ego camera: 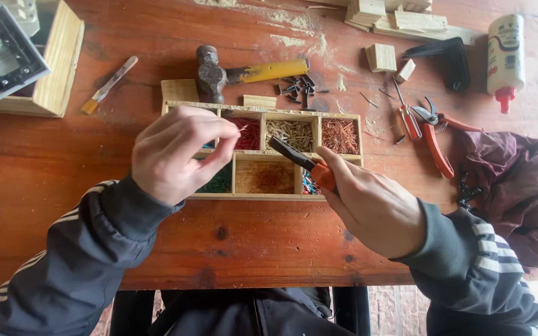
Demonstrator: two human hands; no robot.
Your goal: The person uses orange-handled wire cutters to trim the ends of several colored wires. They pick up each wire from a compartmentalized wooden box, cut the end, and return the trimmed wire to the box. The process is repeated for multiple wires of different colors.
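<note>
A wooden divided box lies on the reddish wooden table, its compartments filled with red, tan, copper, green and mixed small pieces. My left hand hovers over the box's left side, fingertips pinched together; whatever they pinch is too small to make out. My right hand holds orange-handled pliers, whose dark jaws point up-left over the middle compartments.
A hammer with a yellow handle and dark screws lie behind the box. Red pruning shears, a screwdriver, a glue bottle, wood blocks, a small brush and a maroon cloth surround it.
</note>
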